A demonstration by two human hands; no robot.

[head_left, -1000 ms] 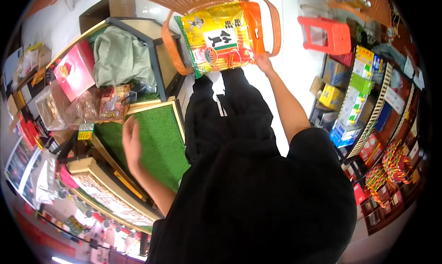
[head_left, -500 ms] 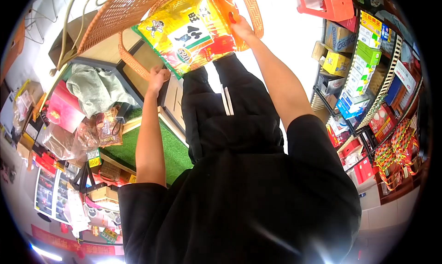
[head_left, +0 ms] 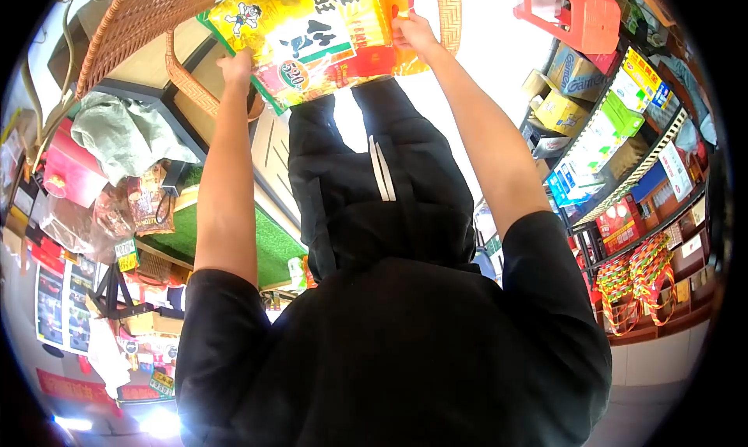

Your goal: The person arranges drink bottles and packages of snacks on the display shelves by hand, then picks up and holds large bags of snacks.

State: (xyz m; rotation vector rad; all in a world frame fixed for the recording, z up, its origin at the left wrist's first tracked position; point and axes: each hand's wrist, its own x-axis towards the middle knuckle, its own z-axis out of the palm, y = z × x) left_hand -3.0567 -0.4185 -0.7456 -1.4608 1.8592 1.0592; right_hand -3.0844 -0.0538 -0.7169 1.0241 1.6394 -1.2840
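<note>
A large yellow-and-red plastic snack bag [head_left: 312,38] with a cartoon child, Chinese characters and "520" is stretched between my hands near the top of the view. My right hand [head_left: 414,35] is closed on its orange right side. At the green-trimmed left edge, my left hand [head_left: 237,67] has its fingers closed on the bag; the fingertips are partly hidden. Behind the bag stands a woven wicker chair [head_left: 132,28]. Its curved left armrest [head_left: 187,77] passes close to my left hand.
Shelves with boxes [head_left: 623,120] line the right, with a red plastic stool [head_left: 573,14] above them. At left are a grey-green cloth [head_left: 128,135], a pink box [head_left: 74,162] and bagged goods [head_left: 152,201]. Green artificial turf [head_left: 273,248] lies near my legs.
My left hand has moved up and left, from beside the chair's armrest to higher on the bag's edge. The bag has shifted slightly up and left. My right hand keeps hold.
</note>
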